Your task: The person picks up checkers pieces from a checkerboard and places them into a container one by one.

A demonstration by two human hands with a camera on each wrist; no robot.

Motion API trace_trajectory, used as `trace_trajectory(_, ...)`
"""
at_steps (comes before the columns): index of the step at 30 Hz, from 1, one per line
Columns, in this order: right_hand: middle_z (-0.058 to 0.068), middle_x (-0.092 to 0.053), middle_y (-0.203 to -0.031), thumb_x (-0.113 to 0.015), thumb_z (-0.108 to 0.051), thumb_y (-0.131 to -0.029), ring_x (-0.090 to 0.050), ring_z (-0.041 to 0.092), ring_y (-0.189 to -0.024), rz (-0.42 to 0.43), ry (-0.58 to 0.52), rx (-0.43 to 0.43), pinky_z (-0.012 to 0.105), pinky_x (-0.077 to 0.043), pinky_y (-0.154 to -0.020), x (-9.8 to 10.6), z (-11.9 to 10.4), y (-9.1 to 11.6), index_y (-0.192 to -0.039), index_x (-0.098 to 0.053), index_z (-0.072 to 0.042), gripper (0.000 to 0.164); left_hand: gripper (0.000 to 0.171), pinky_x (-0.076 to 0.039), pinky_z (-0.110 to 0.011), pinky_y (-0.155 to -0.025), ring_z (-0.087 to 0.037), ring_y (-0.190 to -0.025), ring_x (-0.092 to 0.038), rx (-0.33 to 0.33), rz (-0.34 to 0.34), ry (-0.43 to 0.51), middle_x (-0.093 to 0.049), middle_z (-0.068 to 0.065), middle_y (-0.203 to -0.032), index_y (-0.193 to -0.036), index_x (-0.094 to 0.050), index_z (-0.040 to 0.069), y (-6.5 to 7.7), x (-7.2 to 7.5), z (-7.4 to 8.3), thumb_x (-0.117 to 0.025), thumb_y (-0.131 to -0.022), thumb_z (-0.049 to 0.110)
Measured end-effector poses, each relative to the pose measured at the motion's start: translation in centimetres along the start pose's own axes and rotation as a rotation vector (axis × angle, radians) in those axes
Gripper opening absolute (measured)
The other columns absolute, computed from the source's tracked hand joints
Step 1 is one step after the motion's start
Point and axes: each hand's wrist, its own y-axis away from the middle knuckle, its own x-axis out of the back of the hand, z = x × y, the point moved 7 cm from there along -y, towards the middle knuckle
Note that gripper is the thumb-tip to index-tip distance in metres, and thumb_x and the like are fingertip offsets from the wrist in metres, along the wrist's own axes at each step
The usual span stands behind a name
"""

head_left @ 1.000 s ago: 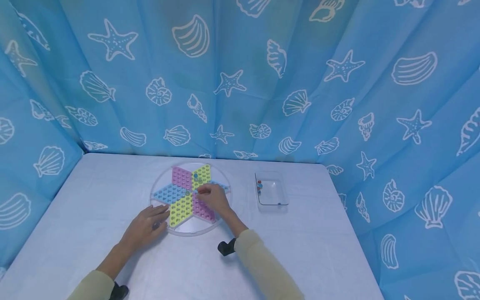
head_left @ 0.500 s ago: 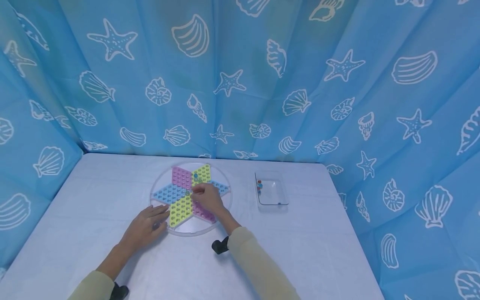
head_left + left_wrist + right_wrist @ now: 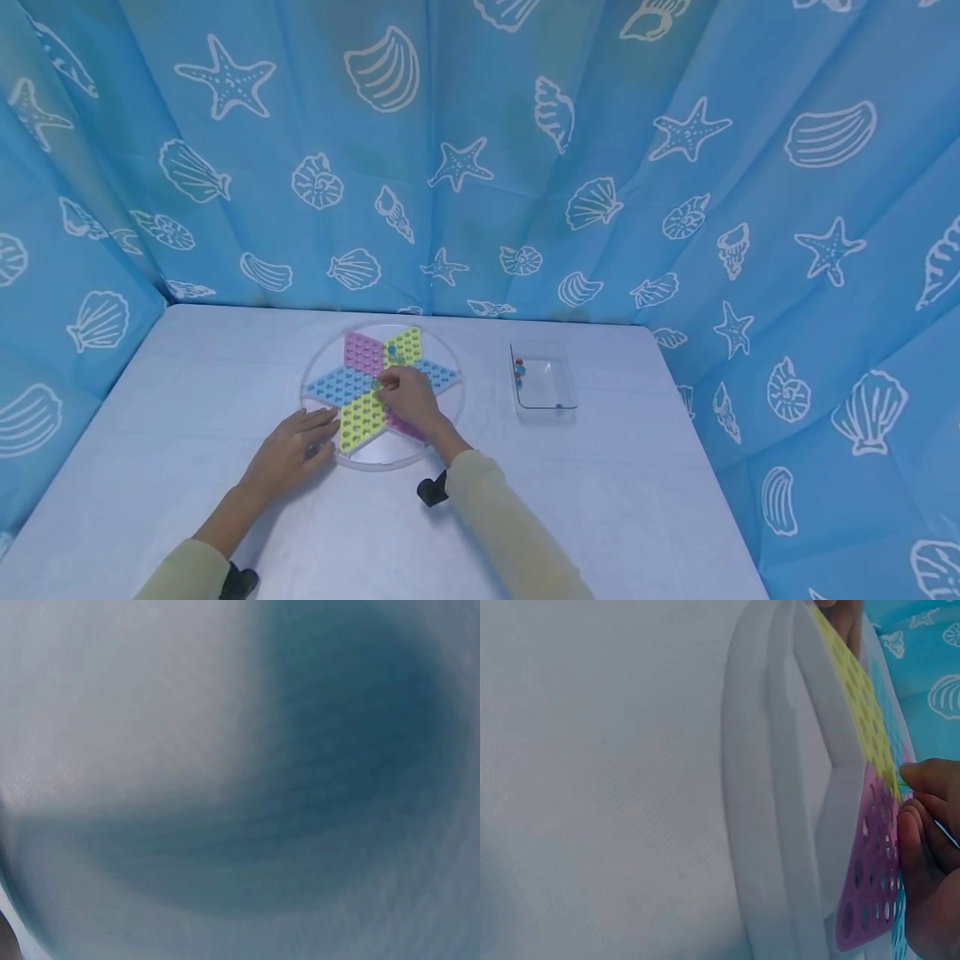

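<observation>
A round Chinese checkers board (image 3: 360,422) with a pink, yellow and blue star lies on the table. Over its centre my right hand (image 3: 411,396) has thumb and forefinger brought together on a small marble, mostly hidden by the fingers; a greenish glint shows at the fingertips in the right wrist view, close above the pink section (image 3: 866,877). A few other marbles (image 3: 392,352) sit in holes of the far yellow point. Fingers of my left hand (image 3: 288,450) rest, loosely spread, at the board's near left rim. Only blurred cloth and shadow fill the left wrist view.
To the right of the board stands a clear plastic box (image 3: 546,408), with several orange and blue marbles (image 3: 520,372) along its left side. White cloth covers the table (image 3: 615,492). A blue seashell curtain (image 3: 480,217) hangs along the table's back and sides.
My right hand has shifted a little to the left across the board's centre, its forearm following and covering more of the near pink section. My left hand has stayed put.
</observation>
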Motion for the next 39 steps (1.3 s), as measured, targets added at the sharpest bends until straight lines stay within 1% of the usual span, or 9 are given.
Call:
trace_trajectory(5,-0.003,-0.070,-0.094,-0.074,-0.010,-0.087,-0.064,0.006,-0.085,0.033,0.023,-0.019,0.017,-0.054,-0.076,-0.04,-0.14,-0.01,-0.112,-0.072,-0.008,0.024,0.036,-0.032,-0.052,-0.115,-0.034,-0.127,-0.055,0.000,-0.006,0.002,-0.061,-0.013,-0.136,-0.122,-0.069,0.003,-0.10,0.08,-0.04,-0.068,-0.091,0.021)
trace_trajectory(9,-0.007,-0.068,-0.093,-0.075,-0.015,-0.089,-0.062,0.006,-0.085,0.045,0.060,-0.063,0.019,-0.054,-0.078,-0.32,0.08,-0.14,-0.111,-0.072,-0.012,0.022,0.036,-0.032,-0.052,-0.115,-0.034,-0.127,-0.055,0.004,-0.014,0.002,-0.061,-0.014,-0.136,-0.122,-0.069,0.004,-0.07,-0.02,-0.05,-0.068,-0.091,0.022)
trace_trajectory(13,-0.010,-0.066,-0.089,-0.075,-0.020,-0.090,-0.060,0.004,-0.082,0.047,0.090,-0.096,0.020,-0.053,-0.076,-0.65,0.33,-0.29,-0.108,-0.073,-0.014,0.020,0.037,-0.032,-0.051,-0.115,-0.033,-0.127,-0.055,0.009,-0.017,-0.008,-0.061,-0.013,-0.136,-0.122,-0.069,0.004,-0.01,-0.14,-0.02,-0.068,-0.091,0.023)
trace_trajectory(19,-0.010,-0.065,-0.087,-0.074,-0.019,-0.090,-0.059,0.004,-0.079,0.057,0.106,-0.070,0.020,-0.053,-0.074,-0.65,0.10,-0.44,-0.105,-0.072,-0.013,0.017,0.036,-0.034,-0.052,-0.114,-0.033,-0.126,-0.056,0.010,0.011,-0.008,-0.062,-0.013,-0.135,-0.121,-0.070,0.004,-0.04,0.03,0.02,-0.069,-0.090,0.022)
trace_trajectory(27,-0.009,-0.067,-0.089,-0.075,-0.022,-0.090,-0.060,0.004,-0.081,0.073,0.138,-0.050,0.019,-0.053,-0.075,-0.57,0.11,-0.43,-0.105,-0.073,-0.014,0.017,0.037,-0.032,-0.051,-0.115,-0.033,-0.127,-0.055,0.009,-0.001,-0.012,-0.061,-0.013,-0.136,-0.122,-0.069,0.004,-0.07,-0.06,-0.08,-0.069,-0.090,0.022)
trace_trajectory(33,-0.010,-0.066,-0.088,-0.074,-0.023,-0.090,-0.060,0.003,-0.081,0.079,0.113,-0.042,0.019,-0.053,-0.075,-0.68,0.44,-0.41,-0.105,-0.072,-0.014,0.017,0.038,-0.032,-0.051,-0.115,-0.033,-0.127,-0.054,0.009,-0.002,-0.018,-0.061,-0.013,-0.136,-0.123,-0.069,0.004,-0.03,-0.22,-0.14,-0.068,-0.090,0.022)
trace_trajectory(39,-0.010,-0.065,-0.090,-0.072,-0.020,-0.092,-0.060,0.003,-0.082,0.064,0.033,-0.025,0.018,-0.054,-0.075,-0.39,0.45,-0.27,-0.106,-0.071,-0.013,0.016,0.037,-0.032,-0.051,-0.115,-0.033,-0.127,-0.054,0.005,0.002,-0.021,-0.061,-0.013,-0.136,-0.123,-0.069,0.003,0.00,-0.27,-0.13,-0.068,-0.090,0.022)
